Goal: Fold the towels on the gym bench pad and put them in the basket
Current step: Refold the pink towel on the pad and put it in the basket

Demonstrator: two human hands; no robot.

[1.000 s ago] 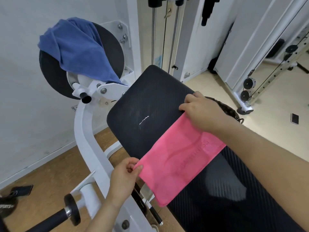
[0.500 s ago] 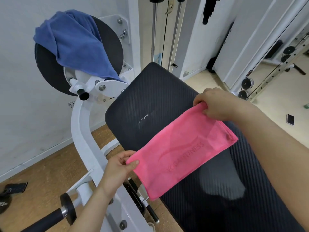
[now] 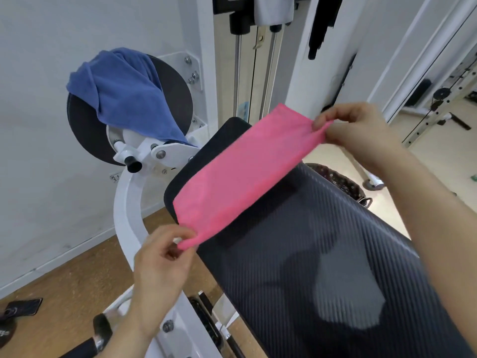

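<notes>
A pink towel (image 3: 242, 174), folded into a long strip, is stretched in the air above the black bench pad (image 3: 309, 267). My left hand (image 3: 162, 264) pinches its near corner at the pad's left edge. My right hand (image 3: 358, 130) pinches the far corner, raised past the pad's far end. A blue towel (image 3: 124, 99) hangs crumpled over the black round pad (image 3: 175, 99) of the machine at the left. The dark basket (image 3: 340, 182) shows partly behind the bench pad's right edge.
The white machine frame (image 3: 126, 210) curves down at the left of the bench pad. A weight stack with guide rods (image 3: 258, 60) stands behind. A cable rack (image 3: 444, 99) is at the far right. A dark flat object (image 3: 23, 306) lies on the wooden floor.
Both hands have lifted the pink towel off the bench pad and pulled it taut. My right hand has moved up and away with its corner.
</notes>
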